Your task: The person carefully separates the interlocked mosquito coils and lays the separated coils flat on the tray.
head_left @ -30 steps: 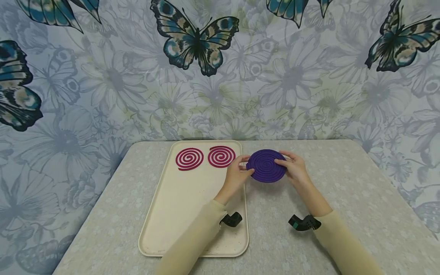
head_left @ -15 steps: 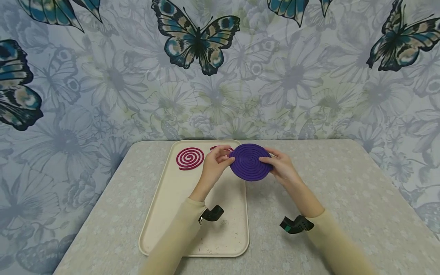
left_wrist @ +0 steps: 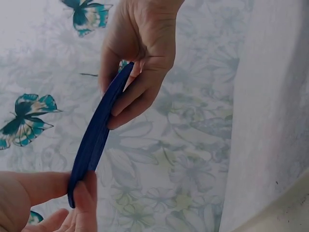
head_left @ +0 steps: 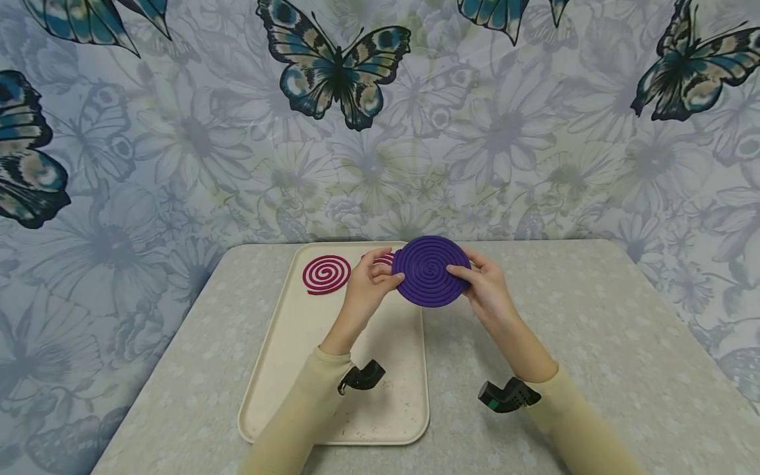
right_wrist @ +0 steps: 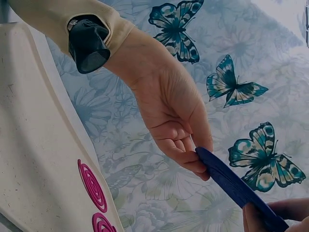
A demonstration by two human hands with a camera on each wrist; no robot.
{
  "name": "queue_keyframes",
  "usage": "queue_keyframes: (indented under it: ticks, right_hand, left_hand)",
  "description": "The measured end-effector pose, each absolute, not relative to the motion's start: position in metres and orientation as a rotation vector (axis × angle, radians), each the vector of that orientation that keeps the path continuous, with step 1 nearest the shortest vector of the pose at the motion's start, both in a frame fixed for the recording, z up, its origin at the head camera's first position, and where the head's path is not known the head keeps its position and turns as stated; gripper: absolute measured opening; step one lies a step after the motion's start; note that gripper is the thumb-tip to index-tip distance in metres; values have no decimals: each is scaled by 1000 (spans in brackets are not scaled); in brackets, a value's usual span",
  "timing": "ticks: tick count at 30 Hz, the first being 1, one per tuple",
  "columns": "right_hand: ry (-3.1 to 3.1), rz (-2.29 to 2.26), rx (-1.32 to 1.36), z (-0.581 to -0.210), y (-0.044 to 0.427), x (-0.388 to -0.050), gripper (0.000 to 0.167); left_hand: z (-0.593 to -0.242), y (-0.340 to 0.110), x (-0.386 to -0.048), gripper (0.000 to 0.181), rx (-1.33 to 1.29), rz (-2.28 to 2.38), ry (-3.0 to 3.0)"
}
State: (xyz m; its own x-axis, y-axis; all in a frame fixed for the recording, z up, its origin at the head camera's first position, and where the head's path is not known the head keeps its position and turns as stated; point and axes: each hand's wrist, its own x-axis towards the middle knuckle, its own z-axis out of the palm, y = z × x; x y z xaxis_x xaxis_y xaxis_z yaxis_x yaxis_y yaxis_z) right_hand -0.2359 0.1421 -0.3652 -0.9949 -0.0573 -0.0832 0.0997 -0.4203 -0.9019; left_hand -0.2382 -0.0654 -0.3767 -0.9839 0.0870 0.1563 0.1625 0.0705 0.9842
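Note:
A flat purple coiled disc [head_left: 431,271] is held up above the tray's right edge, its spiral face toward the head camera. My left hand [head_left: 363,297] pinches its left edge between thumb and fingers. On the right side my right hand [head_left: 493,297] grips it, thumb on the front face and fingers behind. Seen edge-on in the left wrist view, the disc [left_wrist: 99,130] looks thin and slightly bowed, with both hands on it. The right wrist view also shows the disc [right_wrist: 236,186] between the two hands.
A cream tray [head_left: 332,369] lies on the table [head_left: 594,316], with small dark specks near its front. One magenta spiral [head_left: 326,274] is at its back left; another [head_left: 384,258] is partly hidden behind my left hand. A butterfly-patterned cloth [head_left: 380,165] hangs behind.
Both hands have carried the purple disc left and upward, from beside the tray to over its right edge, and its face has tilted more upright. My left hand now partly covers the second magenta spiral.

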Motion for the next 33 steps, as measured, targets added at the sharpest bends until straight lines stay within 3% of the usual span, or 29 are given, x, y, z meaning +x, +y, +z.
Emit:
queue_keyframes:
  ticks: [5,12,16,21,33]
  right_hand:
    - [1671,-2499,-47,-365,141,-234,53]
    - [1735,-2505,-52,-363,140,-229,49]
    - [1750,-2529,-66,-362,138,-227,39]
    - [1633,-2653,-175,-362,133,-224,14]
    - [2074,-2548,-462,-383,123,-230,27]
  left_hand:
    - [-376,-66,-240,41,-209,-2097,-2154]
    - [-382,-65,-238,19,-337,-1814,-2358]
    - [-384,-60,-236,25,-463,-1797,-2425]
    - [-383,-55,-232,41,-557,-1895,-2459]
    - [-378,-54,-228,40,-522,-2104,-2454]
